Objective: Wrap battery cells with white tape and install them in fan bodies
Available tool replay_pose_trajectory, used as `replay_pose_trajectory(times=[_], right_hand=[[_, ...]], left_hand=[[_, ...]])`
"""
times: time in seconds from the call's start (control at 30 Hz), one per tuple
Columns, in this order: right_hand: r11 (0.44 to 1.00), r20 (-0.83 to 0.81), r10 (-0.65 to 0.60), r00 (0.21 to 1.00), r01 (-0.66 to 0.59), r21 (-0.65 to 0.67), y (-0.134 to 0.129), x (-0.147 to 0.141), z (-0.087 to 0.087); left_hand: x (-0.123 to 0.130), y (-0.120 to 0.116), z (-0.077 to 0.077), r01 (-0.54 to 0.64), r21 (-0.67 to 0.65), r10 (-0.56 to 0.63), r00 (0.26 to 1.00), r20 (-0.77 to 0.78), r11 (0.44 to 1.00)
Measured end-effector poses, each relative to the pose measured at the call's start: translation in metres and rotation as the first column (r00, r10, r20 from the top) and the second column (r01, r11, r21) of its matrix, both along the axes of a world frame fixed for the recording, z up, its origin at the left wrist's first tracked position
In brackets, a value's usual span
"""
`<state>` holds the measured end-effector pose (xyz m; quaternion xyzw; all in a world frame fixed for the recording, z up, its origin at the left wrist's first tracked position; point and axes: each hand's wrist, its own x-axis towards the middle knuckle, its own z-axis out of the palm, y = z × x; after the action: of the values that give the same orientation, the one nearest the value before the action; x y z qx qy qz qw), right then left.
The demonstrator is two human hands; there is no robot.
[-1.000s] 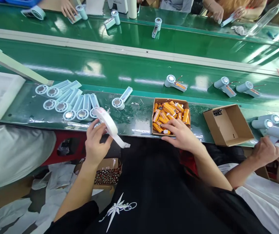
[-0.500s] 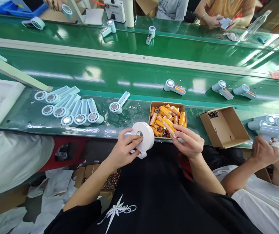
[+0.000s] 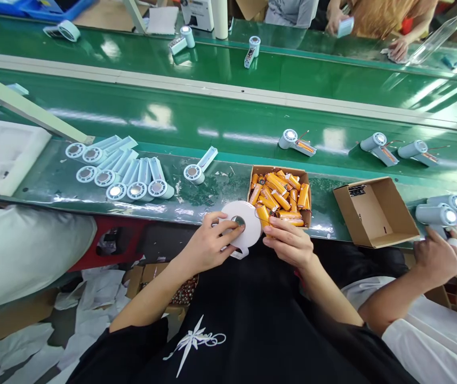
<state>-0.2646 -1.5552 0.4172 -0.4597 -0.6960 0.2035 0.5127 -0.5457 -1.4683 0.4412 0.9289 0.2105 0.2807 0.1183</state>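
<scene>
My left hand (image 3: 216,242) is closed around a roll of white tape (image 3: 253,228), its fingers reaching into the core. A loose tape end hangs from the bottom of the roll. Between the fingertips of my right hand (image 3: 290,240) is an orange battery (image 3: 263,214), tilted and right beside the roll's edge. Behind it stands a small cardboard box (image 3: 309,186) heaped with more orange batteries, some with white ends or strips. My right fingers hide the lower end of the held battery.
Several pale blue fan housings (image 3: 137,190) lie on the left of the bench, with a single housing (image 3: 194,173) nearer the box. An open cardboard box (image 3: 388,213) stands to the right. Beyond, a green conveyor (image 3: 212,101) carries wired units. A co-worker's hands (image 3: 438,256) work at far right.
My right hand has moved left from over the battery box to beside the tape roll, where it holds a battery. The roll has turned slightly. The view has shifted a little.
</scene>
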Motion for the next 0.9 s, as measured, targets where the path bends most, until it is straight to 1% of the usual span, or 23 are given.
replay_pose_trajectory(times=[0.07,0.1,0.13,0.17,0.2,0.27,0.3,0.33,0.4,0.43,0.47,0.5,0.53,0.6,0.63,0.67,0.7,0.73,0.77,0.8,0.83,0.87,0.9], right_hand=[[1.000,-0.182,-0.002,0.983,0.006,0.020,-0.001,-0.014,-0.003],[1.000,-0.294,-0.018,0.955,0.019,0.000,-0.001,-0.020,-0.002],[0.997,-0.402,-0.046,0.915,0.015,-0.081,0.000,-0.024,0.000],[0.981,-0.471,-0.070,0.879,-0.024,-0.190,0.002,-0.027,0.004],[0.949,-0.497,-0.080,0.864,-0.087,-0.303,0.005,-0.026,0.010],[0.849,-0.448,-0.042,0.893,-0.205,-0.487,0.013,-0.018,0.024],[0.804,-0.392,-0.005,0.920,-0.229,-0.549,0.018,-0.011,0.031],[0.774,-0.320,0.031,0.947,-0.225,-0.592,0.023,-0.004,0.038],[0.755,-0.183,0.077,0.980,-0.177,-0.632,0.031,0.005,0.047],[0.755,-0.157,0.082,0.984,-0.164,-0.634,0.033,0.005,0.047],[0.765,-0.178,0.060,0.982,-0.159,-0.624,0.035,0.001,0.045],[0.786,-0.243,0.001,0.970,-0.152,-0.600,0.036,-0.007,0.040],[0.817,-0.339,-0.088,0.937,-0.127,-0.562,0.037,-0.018,0.034],[0.874,-0.530,-0.277,0.801,-0.018,-0.485,0.038,-0.040,0.020],[0.886,-0.594,-0.344,0.727,0.042,-0.461,0.040,-0.045,0.015],[0.892,-0.633,-0.384,0.672,0.093,-0.442,0.042,-0.044,0.012],[0.899,-0.656,-0.403,0.639,0.143,-0.413,0.046,-0.036,0.013],[0.910,-0.674,-0.407,0.616,0.209,-0.359,0.049,-0.021,0.017],[0.914,-0.686,-0.405,0.604,0.284,-0.289,0.052,-0.001,0.024],[0.901,-0.710,-0.400,0.580,0.392,-0.188,0.055,0.021,0.031],[0.872,-0.740,-0.390,0.548,0.478,-0.106,0.056,0.043,0.039],[0.865,-0.748,-0.384,0.540,0.494,-0.088,0.056,0.060,0.046],[0.872,-0.748,-0.385,0.541,0.478,-0.103,0.055,0.072,0.050]], left_hand=[[-0.002,0.002,0.002,-0.035,0.048,0.038,0.998,-0.055,0.998],[-0.003,0.004,0.004,-0.048,0.078,0.054,0.995,-0.079,0.996],[-0.005,0.006,0.008,-0.048,0.109,0.059,0.993,-0.103,0.993],[-0.006,0.008,0.012,-0.032,0.139,0.050,0.991,-0.126,0.990],[-0.007,0.010,0.016,-0.008,0.166,0.033,0.988,-0.150,0.986],[-0.008,0.015,0.028,0.042,0.197,-0.001,0.979,-0.204,0.979],[-0.008,0.017,0.033,0.058,0.198,-0.010,0.972,-0.233,0.978],[-0.008,0.020,0.038,0.068,0.193,-0.015,0.965,-0.261,0.979],[-0.006,0.025,0.045,0.082,0.174,-0.025,0.952,-0.306,0.981],[-0.004,0.026,0.046,0.084,0.178,-0.025,0.951,-0.309,0.980],[-0.001,0.025,0.045,0.074,0.196,-0.014,0.956,-0.294,0.978],[0.002,0.023,0.042,0.048,0.224,0.012,0.965,-0.261,0.973],[0.007,0.019,0.037,0.001,0.249,0.054,0.975,-0.214,0.969],[0.020,0.005,0.022,-0.139,0.255,0.168,0.981,-0.097,0.957],[0.026,-0.005,0.013,-0.207,0.224,0.220,0.975,-0.039,0.953],[0.032,-0.016,0.004,-0.246,0.170,0.248,0.969,0.010,0.954],[0.034,-0.026,-0.006,-0.256,0.104,0.252,0.967,0.048,0.961],[0.034,-0.034,-0.015,-0.246,0.043,0.242,0.967,0.079,0.968],[0.029,-0.039,-0.024,-0.234,-0.005,0.233,0.968,0.095,0.972],[0.020,-0.040,-0.032,-0.232,-0.040,0.235,0.968,0.088,0.972],[0.009,-0.035,-0.039,-0.242,-0.060,0.245,0.968,0.057,0.968],[-0.005,-0.025,-0.045,-0.266,-0.073,0.267,0.964,0.009,0.961],[-0.018,-0.011,-0.049,-0.293,-0.086,0.291,0.956,-0.039,0.952]])
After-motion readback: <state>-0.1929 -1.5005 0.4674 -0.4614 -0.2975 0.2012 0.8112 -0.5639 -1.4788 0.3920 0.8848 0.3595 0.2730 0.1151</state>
